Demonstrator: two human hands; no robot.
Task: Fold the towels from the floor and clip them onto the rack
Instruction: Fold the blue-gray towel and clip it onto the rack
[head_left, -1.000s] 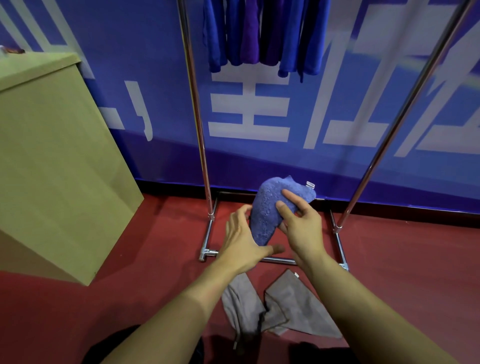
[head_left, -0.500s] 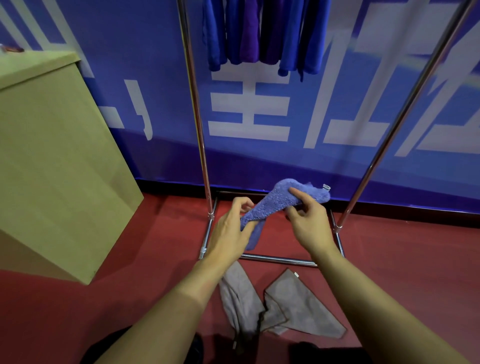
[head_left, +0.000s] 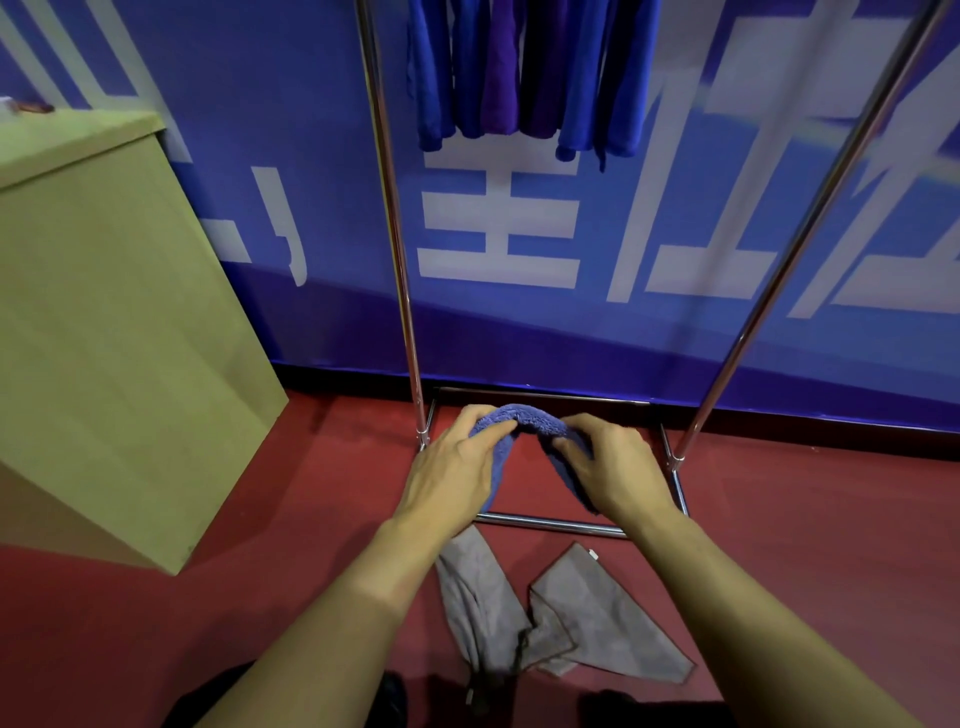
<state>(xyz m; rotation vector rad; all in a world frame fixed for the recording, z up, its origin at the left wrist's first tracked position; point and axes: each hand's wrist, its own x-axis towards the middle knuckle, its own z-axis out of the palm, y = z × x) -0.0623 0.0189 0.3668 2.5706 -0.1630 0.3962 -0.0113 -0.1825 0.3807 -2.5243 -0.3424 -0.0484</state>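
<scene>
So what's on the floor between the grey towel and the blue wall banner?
In the head view, the rack's chrome base frame stands there on the red floor; above it both hands hold the blue fleece towel.

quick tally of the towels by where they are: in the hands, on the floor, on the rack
In the hands: 1 blue towel
On the floor: 1 grey towel, crumpled, possibly more than one
On the rack: about 5 hanging towels, blue and purple, tops out of view
Total: about 7
</scene>
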